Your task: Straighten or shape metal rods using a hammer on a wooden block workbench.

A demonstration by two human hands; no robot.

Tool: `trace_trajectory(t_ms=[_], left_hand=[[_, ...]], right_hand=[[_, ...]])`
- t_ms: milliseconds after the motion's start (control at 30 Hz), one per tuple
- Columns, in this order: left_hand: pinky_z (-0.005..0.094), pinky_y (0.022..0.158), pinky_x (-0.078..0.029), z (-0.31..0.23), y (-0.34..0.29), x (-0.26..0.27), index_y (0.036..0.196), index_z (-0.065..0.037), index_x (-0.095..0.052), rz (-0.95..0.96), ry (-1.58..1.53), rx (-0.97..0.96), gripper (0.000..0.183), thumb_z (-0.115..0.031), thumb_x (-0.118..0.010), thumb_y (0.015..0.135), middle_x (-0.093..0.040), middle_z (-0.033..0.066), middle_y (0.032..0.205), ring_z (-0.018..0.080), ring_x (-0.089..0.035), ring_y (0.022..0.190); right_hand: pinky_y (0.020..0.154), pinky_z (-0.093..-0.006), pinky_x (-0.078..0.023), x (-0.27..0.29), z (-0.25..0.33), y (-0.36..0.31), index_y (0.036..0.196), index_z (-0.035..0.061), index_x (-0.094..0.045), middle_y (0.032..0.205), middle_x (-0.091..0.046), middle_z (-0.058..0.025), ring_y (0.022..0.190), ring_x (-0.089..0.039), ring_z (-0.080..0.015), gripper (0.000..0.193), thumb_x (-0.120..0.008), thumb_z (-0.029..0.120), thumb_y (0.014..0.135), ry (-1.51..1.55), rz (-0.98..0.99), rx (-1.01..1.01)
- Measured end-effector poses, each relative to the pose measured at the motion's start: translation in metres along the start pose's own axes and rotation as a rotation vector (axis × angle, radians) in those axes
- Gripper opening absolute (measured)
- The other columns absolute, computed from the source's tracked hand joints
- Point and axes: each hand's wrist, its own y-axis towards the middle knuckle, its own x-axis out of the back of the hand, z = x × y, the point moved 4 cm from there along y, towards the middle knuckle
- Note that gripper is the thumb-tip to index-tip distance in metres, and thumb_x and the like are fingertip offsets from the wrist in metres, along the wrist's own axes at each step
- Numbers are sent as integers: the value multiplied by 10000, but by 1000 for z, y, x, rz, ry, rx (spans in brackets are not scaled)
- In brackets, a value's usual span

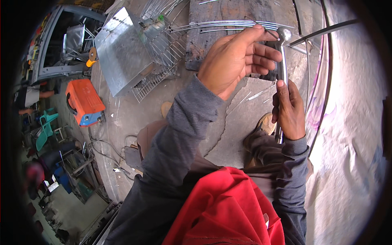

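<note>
My left hand (234,61) is raised over the work area, thumb and forefinger pinched on a thin metal rod (278,39). Only the rod's tip and a short dark length show by the fingers; the other fingers curl loosely. Wrapped in my right hand (290,108) is the shiny handle of a steel hammer (282,61), held upright in the picture with its rounded head (284,34) close beside the left fingertips. Several straight silver rods (220,26) lie behind the left hand, across a dark, worn wooden board (200,49).
A sheet-metal box (118,53) and wire racks (167,49) stand left of the board. Further left are an orange welding machine (85,102) with cables and a yellow-handled grinding tool (92,57). A dark curved bar (326,30) crosses at right, near pale sheeting (347,122). People are at far left.
</note>
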Motion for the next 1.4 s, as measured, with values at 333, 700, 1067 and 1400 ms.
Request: trace_trajectory(t_ms=[333, 700, 1067, 1400], left_hand=[[288, 818, -534, 1, 2, -3, 1294, 1, -624, -23, 24, -13, 490, -392, -431, 1074, -717, 104, 1004, 147, -672, 872], [266, 769, -541, 18, -9, 3, 1164, -24, -658, -66, -117, 126, 309, -286, -573, 1024, -724, 85, 945, 131, -674, 822], [324, 607, -475, 72, -38, 13, 996, -3, -615, 75, 922, 162, 179, -180, -622, 964, -654, 49, 700, 123, -614, 648], [415, 635, -473, 71, -22, 35, 1027, -34, -641, -142, 1247, 83, 252, -277, -612, 969, -644, 108, 695, 273, -625, 631]], right_hand=[[381, -236, -356, 2, 1, 0, 1035, 24, -531, 654, -474, 4, 428, -433, -68, 405, -520, 427, 1060, -29, 2, -4], [378, -228, -353, 1, 1, -1, 1073, 3, -538, 644, -479, 3, 421, -439, -68, 433, -544, 435, 1048, -7, -17, -5], [385, -248, -332, 5, 6, -2, 945, 23, -543, 620, -460, 11, 422, -425, -69, 458, -547, 471, 1040, 53, -53, 15], [421, -227, -284, 10, 12, -14, 1046, 18, -577, 649, -452, 51, 507, -370, -31, 384, -534, 399, 1064, 130, -129, 95]])
